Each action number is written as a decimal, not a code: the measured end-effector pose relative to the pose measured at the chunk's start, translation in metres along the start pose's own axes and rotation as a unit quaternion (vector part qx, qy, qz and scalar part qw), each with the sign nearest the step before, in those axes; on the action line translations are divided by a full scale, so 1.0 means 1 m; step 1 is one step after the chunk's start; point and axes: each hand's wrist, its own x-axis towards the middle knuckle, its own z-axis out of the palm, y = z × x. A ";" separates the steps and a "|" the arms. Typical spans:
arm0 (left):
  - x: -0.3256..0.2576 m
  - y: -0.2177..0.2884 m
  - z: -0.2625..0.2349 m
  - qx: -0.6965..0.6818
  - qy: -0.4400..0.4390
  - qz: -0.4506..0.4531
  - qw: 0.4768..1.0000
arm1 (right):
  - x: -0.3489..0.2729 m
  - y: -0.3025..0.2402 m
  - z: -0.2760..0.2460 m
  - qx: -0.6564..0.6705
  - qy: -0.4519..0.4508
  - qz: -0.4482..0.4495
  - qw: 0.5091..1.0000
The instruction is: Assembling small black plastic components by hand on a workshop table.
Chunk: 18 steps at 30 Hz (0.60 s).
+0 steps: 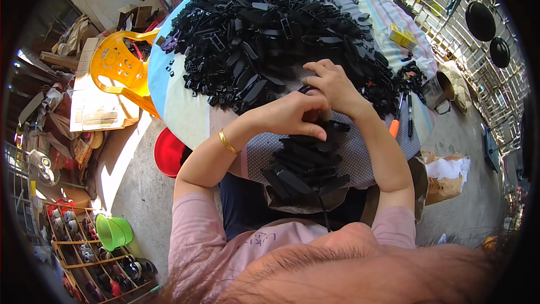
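Note:
My left hand (301, 110) and my right hand (334, 88) meet over the near part of a round table. The fingers of my left hand are curled, with the thumb stretched toward me. My right hand's fingers bend over beside it. A small dark thing shows between the hands, too hidden to name. Just beyond them lies a large heap of black plastic parts (247, 28), flat pointed pieces and small clips mixed. Nearer to me, below my hands, a stack of long black plastic pieces (301, 163) rests at the table's edge.
A patterned cloth (191, 98) covers the table. To the right lie an orange-handled screwdriver (395, 124), a black pen (410, 118), a yellow box (401, 36) and a metal mug (439, 90). A yellow chair (121, 65) and red basin (167, 152) stand left.

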 end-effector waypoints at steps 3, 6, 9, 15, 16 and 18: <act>0.002 -0.009 0.002 -0.008 0.022 0.075 0.997 | 0.001 -0.002 -0.003 -0.013 -0.068 0.001 0.998; -0.002 -0.015 -0.004 -0.059 0.142 0.008 0.988 | 0.008 0.000 -0.005 0.032 0.086 0.002 0.996; 0.003 -0.028 -0.011 0.014 0.398 -0.045 0.916 | 0.008 -0.009 -0.004 0.448 0.101 0.220 0.860; 0.000 -0.034 -0.018 -0.273 0.278 -0.115 0.914 | 0.008 -0.022 -0.004 0.582 0.033 0.270 0.766; 0.001 -0.036 -0.017 -0.290 0.304 -0.088 0.903 | 0.008 -0.021 -0.002 0.598 0.026 0.289 0.748; 0.000 -0.036 -0.021 -0.314 0.337 -0.063 0.886 | 0.006 -0.013 0.003 0.632 0.002 0.324 0.704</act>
